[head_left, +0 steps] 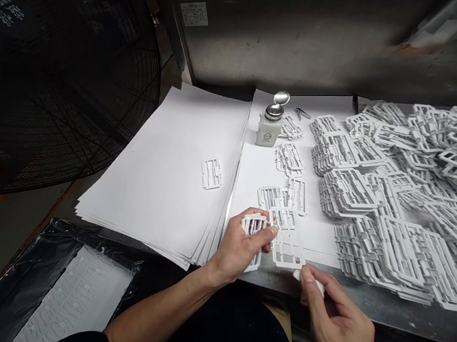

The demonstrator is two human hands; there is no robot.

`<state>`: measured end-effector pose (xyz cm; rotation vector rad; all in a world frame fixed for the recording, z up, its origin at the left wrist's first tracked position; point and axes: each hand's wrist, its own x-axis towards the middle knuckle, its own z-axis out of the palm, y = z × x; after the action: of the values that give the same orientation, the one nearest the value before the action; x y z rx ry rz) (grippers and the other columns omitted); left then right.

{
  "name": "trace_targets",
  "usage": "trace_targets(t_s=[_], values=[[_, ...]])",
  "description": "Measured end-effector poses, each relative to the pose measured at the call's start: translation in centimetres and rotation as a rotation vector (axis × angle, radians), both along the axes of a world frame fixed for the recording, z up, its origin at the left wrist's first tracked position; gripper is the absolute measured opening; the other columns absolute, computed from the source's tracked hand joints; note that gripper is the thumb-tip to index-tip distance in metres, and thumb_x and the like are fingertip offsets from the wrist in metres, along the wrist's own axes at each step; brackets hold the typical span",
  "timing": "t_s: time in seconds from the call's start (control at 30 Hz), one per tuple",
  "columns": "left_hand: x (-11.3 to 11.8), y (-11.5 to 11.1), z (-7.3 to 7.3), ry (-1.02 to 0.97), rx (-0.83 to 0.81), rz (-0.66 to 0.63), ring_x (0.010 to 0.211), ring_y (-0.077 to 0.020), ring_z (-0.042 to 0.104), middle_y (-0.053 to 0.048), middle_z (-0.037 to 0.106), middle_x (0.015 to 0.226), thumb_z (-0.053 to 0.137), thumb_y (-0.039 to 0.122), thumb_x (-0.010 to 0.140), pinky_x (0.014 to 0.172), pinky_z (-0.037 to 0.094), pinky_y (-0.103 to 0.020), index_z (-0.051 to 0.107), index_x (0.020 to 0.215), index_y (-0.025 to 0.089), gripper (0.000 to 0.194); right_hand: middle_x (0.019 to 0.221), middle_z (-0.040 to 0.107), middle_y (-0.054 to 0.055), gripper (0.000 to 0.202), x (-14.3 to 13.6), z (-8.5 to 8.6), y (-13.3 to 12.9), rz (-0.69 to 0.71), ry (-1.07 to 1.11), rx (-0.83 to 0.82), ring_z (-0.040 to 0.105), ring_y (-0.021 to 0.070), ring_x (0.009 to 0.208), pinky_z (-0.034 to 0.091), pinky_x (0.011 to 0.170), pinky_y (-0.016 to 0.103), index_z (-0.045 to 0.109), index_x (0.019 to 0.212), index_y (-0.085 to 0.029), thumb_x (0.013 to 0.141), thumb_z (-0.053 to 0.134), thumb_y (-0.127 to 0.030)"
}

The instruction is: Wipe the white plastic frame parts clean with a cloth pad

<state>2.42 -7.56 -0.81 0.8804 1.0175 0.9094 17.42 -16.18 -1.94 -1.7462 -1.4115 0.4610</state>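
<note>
One white frame [287, 265], edge-held
Left hand [244, 242] grasps it; right hand [339, 318] pinches a white wad [317, 286]. Keep the frame flat; press lightly.

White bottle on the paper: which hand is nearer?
Left. The left hand is almost straight in front of the white bottle, on the person's side; the right hand is farther back and to the right.

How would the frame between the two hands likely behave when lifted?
The frame is probably light, being mostly open gaps. It seems stiff rather than floppy, since it looks flat in the left hand. It might snap if bent hard, as its strips look thin.
</note>
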Motion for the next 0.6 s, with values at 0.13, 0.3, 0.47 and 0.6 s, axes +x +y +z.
trace_targets(t_s=[0.13, 0.3, 0.47, 0.6], values=[[0.0, 0.0, -0.3, -0.030, -0.049, -0.031, 0.057, -0.0090, 0.052, 0.001, 0.055, 0.062, 0.067, 0.034, 0.076, 0.058, 0.043, -0.021, 0.057, 0.094, 0.016, 0.027, 0.084, 0.067, -0.002, 0.009, 0.2, 0.4, 0.4, 0.019, 0.036, 0.035, 0.063, 0.0120, 0.071, 0.050, 0.062, 0.015, 0.066, 0.085, -0.023, 0.085, 0.061, -0.030], [0.2, 0.0, -0.7, -0.066, -0.078, -0.029, 0.056, -0.0084, 0.052, 0.002, 0.055, 0.061, 0.068, 0.034, 0.075, 0.057, 0.043, -0.020, 0.057, 0.096, 0.016, 0.029, 0.087, 0.065, -0.002, 0.006, 0.6, 1.4, 0.6, 0.109, -0.008, 0.089, 0.062, 0.0114, 0.075, 0.049, 0.068, 0.016, 0.065, 0.088, -0.024, 0.085, 0.061, -0.027], [0.3, 0.1, -0.8, -0.090, -0.095, -0.045, 0.055, -0.0083, 0.051, 0.001, 0.056, 0.061, 0.067, 0.037, 0.076, 0.058, 0.043, -0.020, 0.056, 0.098, 0.016, 0.032, 0.082, 0.064, 0.001, 0.007, 0.4, 1.8, 0.8, 0.162, -0.142, 0.144, 0.061, 0.0137, 0.070, 0.046, 0.060, 0.023, 0.063, 0.088, -0.021, 0.087, 0.059, -0.026], [0.4, 0.2, -0.1, -0.070, -0.076, -0.050, 0.059, -0.0096, 0.053, 0.001, 0.057, 0.062, 0.066, 0.041, 0.076, 0.063, 0.043, -0.023, 0.054, 0.114, 0.017, 0.046, 0.078, 0.064, 0.000, 0.004, 0.2, 1.3, 1.1, 0.198, -0.435, 0.281, 0.061, 0.0118, 0.067, 0.043, 0.065, 0.024, 0.062, 0.089, -0.019, 0.087, 0.059, -0.020]])
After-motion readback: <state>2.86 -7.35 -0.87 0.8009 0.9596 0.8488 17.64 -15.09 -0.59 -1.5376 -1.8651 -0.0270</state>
